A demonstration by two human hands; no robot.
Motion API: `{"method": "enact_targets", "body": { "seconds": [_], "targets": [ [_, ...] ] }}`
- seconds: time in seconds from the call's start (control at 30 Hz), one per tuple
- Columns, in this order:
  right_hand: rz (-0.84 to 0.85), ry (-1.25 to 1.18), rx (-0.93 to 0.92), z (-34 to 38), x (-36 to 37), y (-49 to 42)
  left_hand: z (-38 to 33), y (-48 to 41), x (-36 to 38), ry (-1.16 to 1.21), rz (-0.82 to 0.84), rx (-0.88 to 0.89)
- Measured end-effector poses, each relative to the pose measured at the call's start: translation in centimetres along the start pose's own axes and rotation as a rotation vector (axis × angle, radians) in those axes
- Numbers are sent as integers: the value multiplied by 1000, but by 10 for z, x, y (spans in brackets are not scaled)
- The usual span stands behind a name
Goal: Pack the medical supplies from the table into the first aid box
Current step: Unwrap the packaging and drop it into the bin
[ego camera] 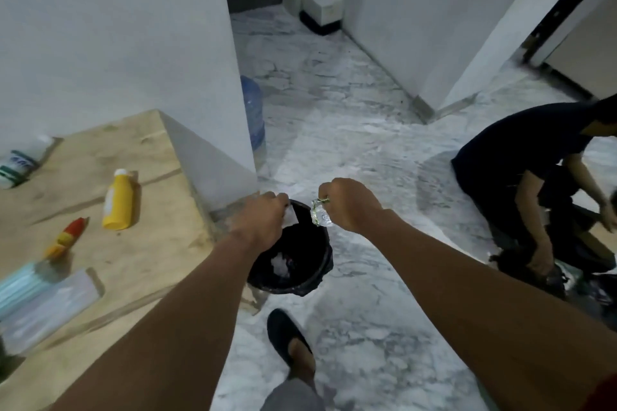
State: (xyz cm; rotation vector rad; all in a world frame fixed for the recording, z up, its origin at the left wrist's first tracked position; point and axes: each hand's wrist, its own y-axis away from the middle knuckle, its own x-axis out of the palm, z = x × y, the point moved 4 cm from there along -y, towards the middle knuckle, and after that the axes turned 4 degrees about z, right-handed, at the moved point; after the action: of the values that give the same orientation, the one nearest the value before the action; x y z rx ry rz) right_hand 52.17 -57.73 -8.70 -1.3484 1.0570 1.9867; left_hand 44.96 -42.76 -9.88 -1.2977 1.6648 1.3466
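Both my arms reach out over a black bin (312,274) on the floor. My left hand (258,220) pinches a small white piece of wrapper (289,218) above the bin's rim. My right hand (350,205) is closed on a crumpled clear and green wrapper (320,215) that hangs over the bin. On the wooden table (133,243) to the left lie a yellow bottle (117,200), a red and yellow tube (66,237), a stack of blue face masks (20,284), a clear plastic packet (46,307) and a white and green bottle (20,162). No first aid box is in view.
The bin holds a white crumpled scrap (278,264). My foot in a black slipper (290,340) stands on the marble floor. A person in dark clothes (524,173) crouches at the right. A blue water jug (253,113) stands behind the white wall corner.
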Motion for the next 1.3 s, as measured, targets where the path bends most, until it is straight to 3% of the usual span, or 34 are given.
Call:
{"method": "enact_targets", "body": {
  "seconds": [0.37,0.7,0.87,1.07,1.3],
  "targets": [
    [300,70,-140,-15,100,-117,59,-86,88,124,276,-213],
    [439,69,-252,-51,268,-225,117,-171,238,53,303,-390],
    [537,68,-225,-71,302,-228,120,-174,281,53,267,-398],
    [549,86,-156,-81,258,-205,100,-160,241,131,267,-418],
    [292,15,-161,-19,82,-185,74,-133,61,62,1,-387]
  ]
}}
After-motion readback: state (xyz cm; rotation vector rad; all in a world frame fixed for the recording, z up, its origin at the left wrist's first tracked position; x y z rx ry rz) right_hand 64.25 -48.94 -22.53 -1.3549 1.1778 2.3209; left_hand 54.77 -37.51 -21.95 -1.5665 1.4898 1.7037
